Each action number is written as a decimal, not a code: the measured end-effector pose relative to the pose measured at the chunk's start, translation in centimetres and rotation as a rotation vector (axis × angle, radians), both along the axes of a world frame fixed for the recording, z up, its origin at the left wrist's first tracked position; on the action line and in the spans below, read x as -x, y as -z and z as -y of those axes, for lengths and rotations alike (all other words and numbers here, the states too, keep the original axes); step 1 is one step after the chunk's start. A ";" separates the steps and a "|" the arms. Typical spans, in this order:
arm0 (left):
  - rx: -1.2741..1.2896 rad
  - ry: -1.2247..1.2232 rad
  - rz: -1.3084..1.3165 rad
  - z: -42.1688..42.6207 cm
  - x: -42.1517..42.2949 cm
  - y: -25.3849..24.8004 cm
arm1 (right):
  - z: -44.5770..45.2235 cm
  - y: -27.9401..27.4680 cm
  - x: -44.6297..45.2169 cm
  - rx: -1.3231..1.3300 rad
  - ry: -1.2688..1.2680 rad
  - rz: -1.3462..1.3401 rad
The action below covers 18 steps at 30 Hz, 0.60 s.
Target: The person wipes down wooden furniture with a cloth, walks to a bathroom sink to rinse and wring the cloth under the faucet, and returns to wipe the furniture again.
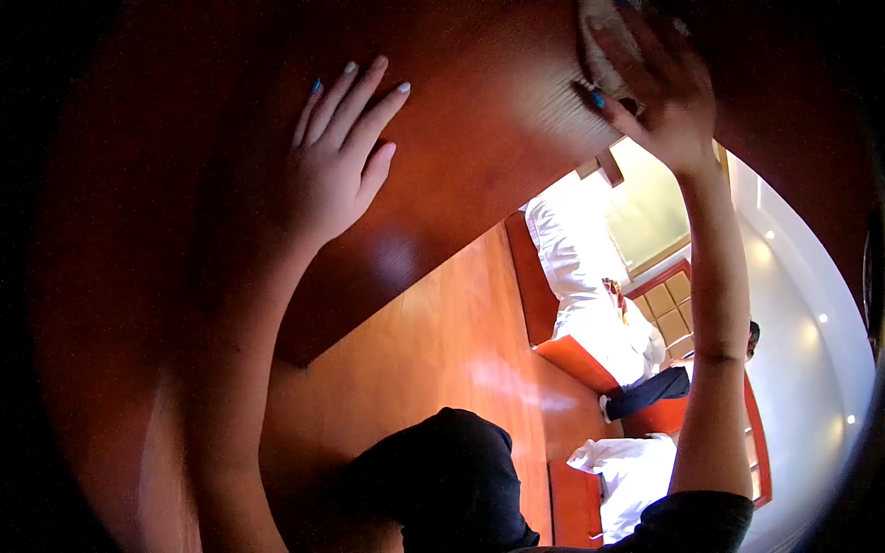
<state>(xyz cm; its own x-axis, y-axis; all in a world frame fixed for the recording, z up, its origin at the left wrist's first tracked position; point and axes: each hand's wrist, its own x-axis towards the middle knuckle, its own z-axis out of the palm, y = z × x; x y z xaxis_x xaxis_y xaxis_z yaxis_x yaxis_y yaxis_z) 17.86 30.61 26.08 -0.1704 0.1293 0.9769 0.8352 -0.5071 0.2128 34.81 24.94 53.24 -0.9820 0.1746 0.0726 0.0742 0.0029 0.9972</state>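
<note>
My left hand (336, 161) lies on a dark reddish-brown wooden panel (461, 120), fingers stretched out and slightly apart, with nothing in it. Higher up, at the top right, my right hand (666, 111) presses a pale, crumpled cloth (601, 51) against the same wood. Its fingers are dim and partly in shadow, and the cloth shows between and beside them. Both hands have painted nails, some blue and some white.
The view is strongly tilted. Beyond the panel's edge lie a glossy wooden floor (433, 323) and beds with white bedding (572, 258). Another person in dark trousers (650, 392) is at the far side, partly hidden by my right arm. My dark-clothed knee (452, 470) is below.
</note>
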 end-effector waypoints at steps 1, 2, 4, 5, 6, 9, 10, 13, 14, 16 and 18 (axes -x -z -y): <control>-0.002 0.002 -0.003 0.0 0.0 0.1 | -0.6 0.2 0.1 -0.021 0.016 -0.017; -0.005 0.003 -0.002 0.0 0.0 0.2 | -1.4 0.5 0.4 -0.043 0.031 -0.031; -0.014 0.059 0.019 0.1 0.2 0.3 | -2.5 1.4 1.0 0.039 -0.029 -0.116; -0.043 0.109 0.039 -0.3 0.5 0.4 | -2.6 1.6 1.3 0.032 -0.032 -0.152; -0.069 0.161 0.058 -0.8 0.9 0.9 | -2.8 2.3 1.9 0.028 -0.033 -0.189; -0.140 0.290 0.215 -0.2 1.4 2.3 | -2.9 4.1 1.9 0.047 -0.165 -0.168; -0.169 0.321 0.273 0.1 1.6 2.6 | -3.8 4.9 1.2 0.060 -0.202 -0.160; -0.139 0.253 0.440 0.8 1.9 3.6 | -3.8 10.4 1.1 0.327 -0.046 -0.097; -0.161 0.271 0.507 0.5 1.6 4.1 | -3.7 12.7 1.2 0.455 -0.006 -0.066; -0.145 0.292 0.608 0.4 0.8 4.5 | -3.8 17.0 1.2 0.620 0.074 0.044; -0.001 0.234 0.588 0.9 0.5 5.1 | -5.4 21.8 0.3 0.688 -0.026 0.107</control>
